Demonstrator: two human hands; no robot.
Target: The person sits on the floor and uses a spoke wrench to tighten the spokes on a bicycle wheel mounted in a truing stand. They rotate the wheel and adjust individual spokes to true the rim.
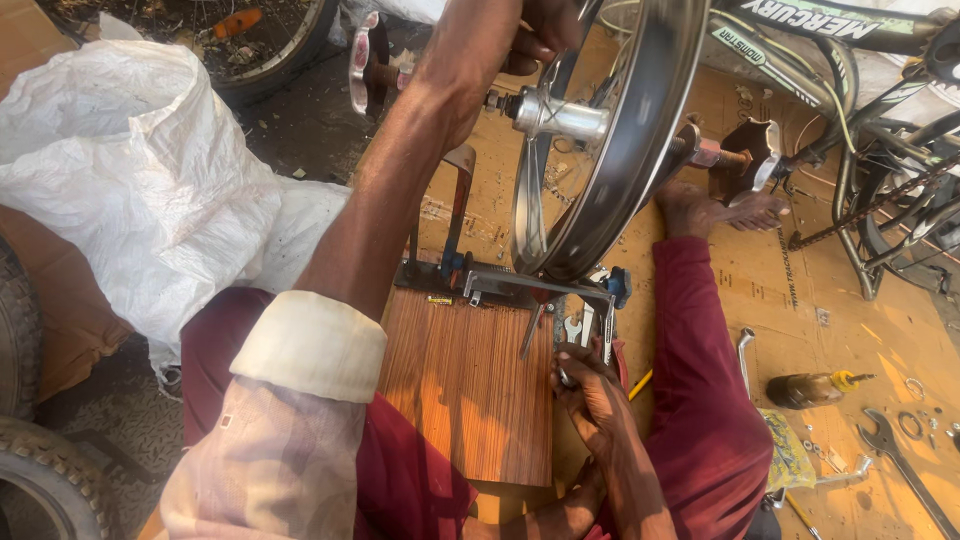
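Steadying shiny steel spoked bicycle rim [640, 150] with our left hand [520, 40], fingers curled at hub; right hand [590, 385] pinching small spanner [572, 330] beside wooden truing-stand base [470, 390].

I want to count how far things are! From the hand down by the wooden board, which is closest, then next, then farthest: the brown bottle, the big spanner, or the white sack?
Measured from the right hand in the head view:
1. Brown bottle, lying on the cardboard to its right.
2. Big spanner, farther right, near the picture's edge.
3. White sack, far across on the left side.

Warm low sunlight; long shadows; rim [640, 150] glares; edges stretched.
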